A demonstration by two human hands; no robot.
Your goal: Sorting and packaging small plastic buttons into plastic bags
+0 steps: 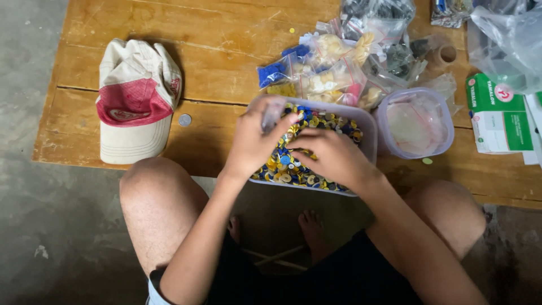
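Wooden table (169,68): button tub (367,130) lengthwise left-right, hands (333,155) inside.

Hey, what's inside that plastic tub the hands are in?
The tub holds a heap of small buttons, mostly yellow and blue. The left hand and right hand cover the middle, so what lies beneath them is hidden.

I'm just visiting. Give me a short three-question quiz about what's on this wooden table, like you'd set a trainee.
1. True or false: both hands are over the tub of buttons.
2. Which lies left of the tub: A) a cap, B) a mug, C) a shoe?
3. What small round thing lies between the cap and the tub?

Key
1. True: the left hand and right hand are both over it.
2. A, the red and cream cap.
3. A coin on the table.
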